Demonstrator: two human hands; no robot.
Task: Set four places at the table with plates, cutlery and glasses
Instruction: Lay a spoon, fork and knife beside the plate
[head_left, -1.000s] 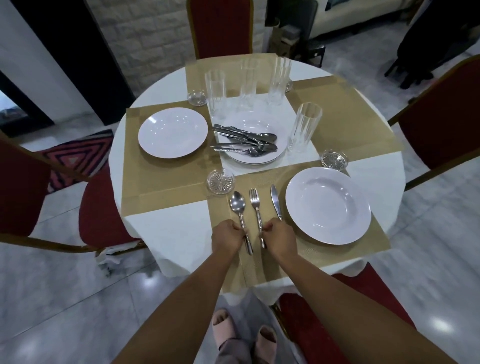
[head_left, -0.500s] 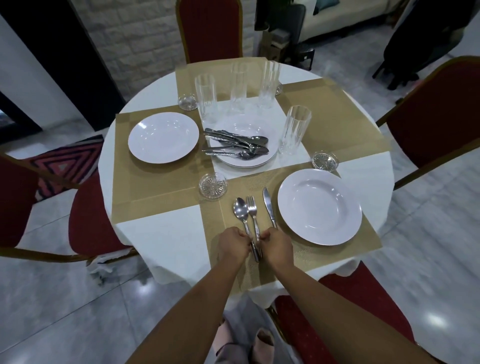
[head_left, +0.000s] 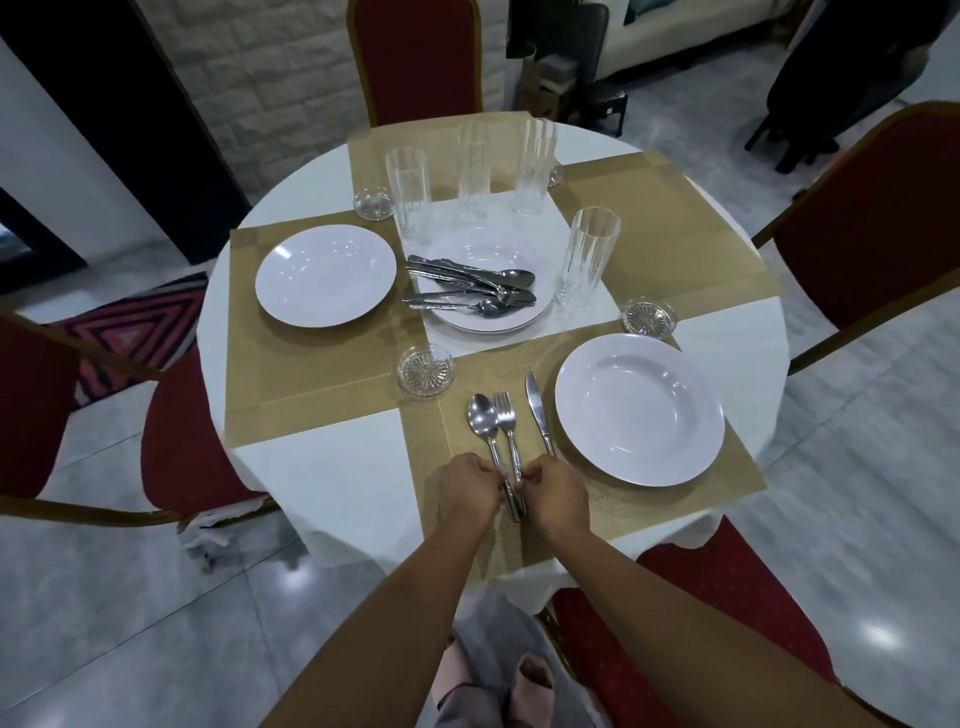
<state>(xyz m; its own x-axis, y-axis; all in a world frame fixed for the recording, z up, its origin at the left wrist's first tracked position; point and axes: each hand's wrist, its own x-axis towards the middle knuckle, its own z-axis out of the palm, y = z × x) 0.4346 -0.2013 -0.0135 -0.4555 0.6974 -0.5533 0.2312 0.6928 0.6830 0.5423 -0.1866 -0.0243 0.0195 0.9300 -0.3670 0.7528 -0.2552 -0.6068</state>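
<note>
On the near gold placemat (head_left: 649, 499) lie a spoon (head_left: 482, 422), a fork (head_left: 506, 422) and a knife (head_left: 538, 410), left of a white plate (head_left: 639, 409). My left hand (head_left: 467, 488) pinches the spoon's handle end. My right hand (head_left: 561, 491) pinches the fork's handle end, so the two handles lie close together. A second white plate (head_left: 325, 275) sits on the left placemat. In the middle, stacked plates (head_left: 519, 319) carry spare cutlery (head_left: 467, 288). Several tall glasses (head_left: 587, 257) stand around that stack.
Small glass coasters (head_left: 425, 371) sit at the placemat corners, one beside the near plate (head_left: 649, 318). Red chairs stand at the left (head_left: 31, 405), far side (head_left: 415, 57) and right (head_left: 872, 234). The round table's near edge (head_left: 332, 525) is at my wrists.
The spoon and fork have been drawn together, side by side; my hands have closed in on their handle ends. The knife stays beside the plate.
</note>
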